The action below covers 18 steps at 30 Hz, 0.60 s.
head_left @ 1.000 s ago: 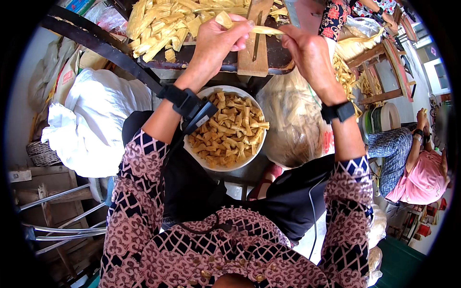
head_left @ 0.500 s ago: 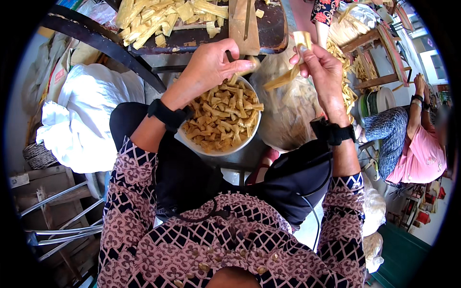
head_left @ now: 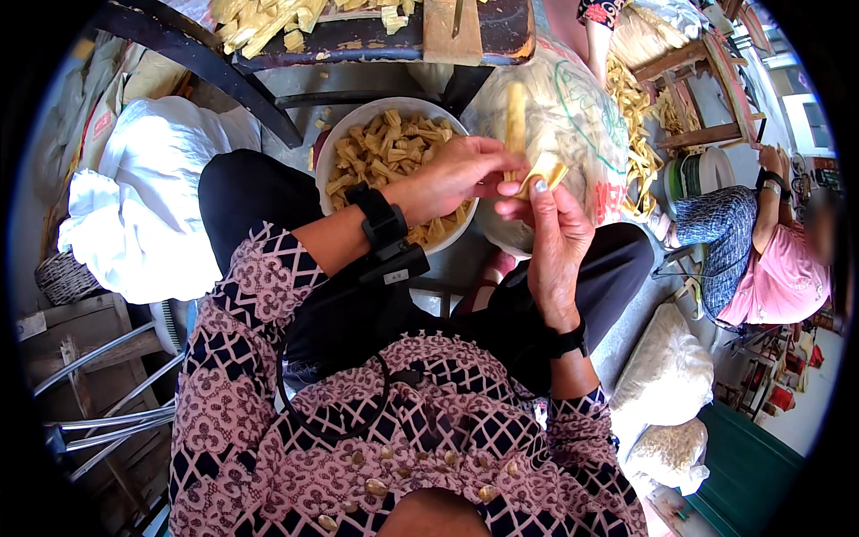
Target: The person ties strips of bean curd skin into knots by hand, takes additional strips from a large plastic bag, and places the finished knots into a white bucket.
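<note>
Both hands are together just right of a white bowl (head_left: 472, 224) filled with short, folded yellow pieces (head_left: 386, 148). My right hand (head_left: 557, 237) is closed on a yellow, flat, dried-leaf-like strip (head_left: 546, 170), which bends over between thumb and fingers. One end of it, or a second strip, stands up blurred above the fingers; I cannot tell which. My left hand (head_left: 461, 174) reaches across the bowl's right side, its fingertips pinched at the same strip. The left wrist and sleeve hide part of the bowl.
A dark bench (head_left: 376, 45) ahead carries loose strips (head_left: 259, 22) and a slotted wooden board (head_left: 452, 31). A clear plastic bag (head_left: 573, 116) of strips stands right of the bowl. White sacking (head_left: 148, 206) lies left. A person in pink (head_left: 787, 277) sits at right.
My left hand has moved from above the bowl to the strip; the small piece it pinched is gone from it. My right hand has come lower and left, and the strip is now bent.
</note>
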Each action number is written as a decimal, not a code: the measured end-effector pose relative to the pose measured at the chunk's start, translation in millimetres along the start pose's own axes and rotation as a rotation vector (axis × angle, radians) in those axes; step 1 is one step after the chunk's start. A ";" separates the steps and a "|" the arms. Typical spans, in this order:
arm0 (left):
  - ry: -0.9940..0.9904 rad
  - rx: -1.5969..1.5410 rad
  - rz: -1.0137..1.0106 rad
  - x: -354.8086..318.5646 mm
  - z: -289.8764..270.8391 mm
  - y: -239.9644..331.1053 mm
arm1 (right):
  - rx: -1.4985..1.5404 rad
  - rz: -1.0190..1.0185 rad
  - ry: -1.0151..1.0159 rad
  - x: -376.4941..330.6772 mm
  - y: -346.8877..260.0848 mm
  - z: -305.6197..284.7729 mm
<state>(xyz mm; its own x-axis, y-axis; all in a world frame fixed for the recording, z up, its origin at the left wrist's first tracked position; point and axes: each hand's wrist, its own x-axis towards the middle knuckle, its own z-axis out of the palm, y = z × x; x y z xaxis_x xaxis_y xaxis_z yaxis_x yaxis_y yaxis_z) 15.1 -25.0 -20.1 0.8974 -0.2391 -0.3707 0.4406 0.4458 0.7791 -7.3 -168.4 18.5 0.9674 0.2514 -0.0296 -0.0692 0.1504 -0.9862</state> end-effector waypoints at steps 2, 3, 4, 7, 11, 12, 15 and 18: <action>0.001 0.127 0.062 1.1 0.5 -3.6 | -0.190 -0.047 -0.036 2.5 -5.6 -1.6; -0.003 0.191 0.092 0.9 2.8 -3.7 | -0.286 -0.071 -0.052 4.8 -10.5 -1.5; -0.006 0.194 0.079 0.4 5.0 -3.3 | -0.419 -0.111 -0.053 9.8 -16.0 -0.1; -0.016 0.202 0.043 -4.1 11.7 0.9 | -0.623 -0.174 -0.122 33.1 -17.0 -2.5; -0.117 0.528 0.257 4.3 2.2 -8.7 | -0.871 -0.220 -0.145 50.9 -9.1 -14.2; -0.057 0.715 0.399 0.7 3.1 -4.7 | -0.872 -0.147 -0.119 49.0 -7.9 -12.7; 0.080 1.057 0.770 -7.6 3.8 5.4 | -0.655 0.052 -0.124 46.3 -1.6 -18.7; 0.070 0.957 0.960 -5.1 3.2 12.2 | -0.364 0.273 -0.210 42.7 -1.1 -23.4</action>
<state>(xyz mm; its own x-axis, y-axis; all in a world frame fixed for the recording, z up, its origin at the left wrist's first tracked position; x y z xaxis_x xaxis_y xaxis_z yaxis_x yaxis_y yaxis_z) 15.8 -21.1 -7.1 0.8515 -0.1189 0.5106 -0.5157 -0.3655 0.7749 39.8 -180.2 14.5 0.8533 0.4280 -0.2979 -0.1870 -0.2821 -0.9410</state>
